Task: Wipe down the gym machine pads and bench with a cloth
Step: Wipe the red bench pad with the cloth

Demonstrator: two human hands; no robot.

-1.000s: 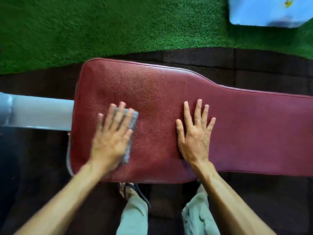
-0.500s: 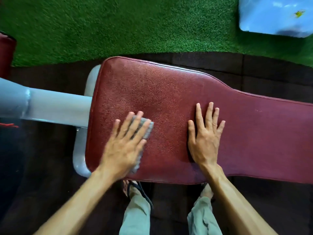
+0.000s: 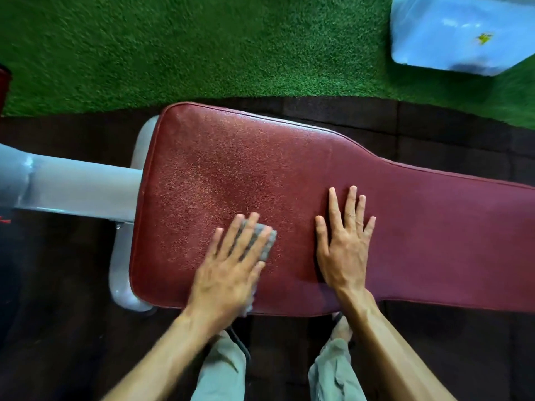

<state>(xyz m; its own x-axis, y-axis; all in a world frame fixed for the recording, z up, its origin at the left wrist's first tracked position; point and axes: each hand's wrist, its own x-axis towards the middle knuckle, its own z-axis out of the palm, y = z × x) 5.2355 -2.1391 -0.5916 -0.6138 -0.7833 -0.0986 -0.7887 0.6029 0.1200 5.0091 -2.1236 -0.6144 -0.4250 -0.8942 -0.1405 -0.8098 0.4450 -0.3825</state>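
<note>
Bench, cloth mostly under hand

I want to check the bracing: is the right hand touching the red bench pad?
Touching. The head view shows the right hand lying flat, fingers spread, on the bench pad, with no gap visible under it.

Dark red pebbled bench pad, grey cloth, green turf.

The red padded surface stood on a grey frame over dark floor mats. On it lay a grey cloth under the flat left hand, with the right hand spread just beside.
</note>
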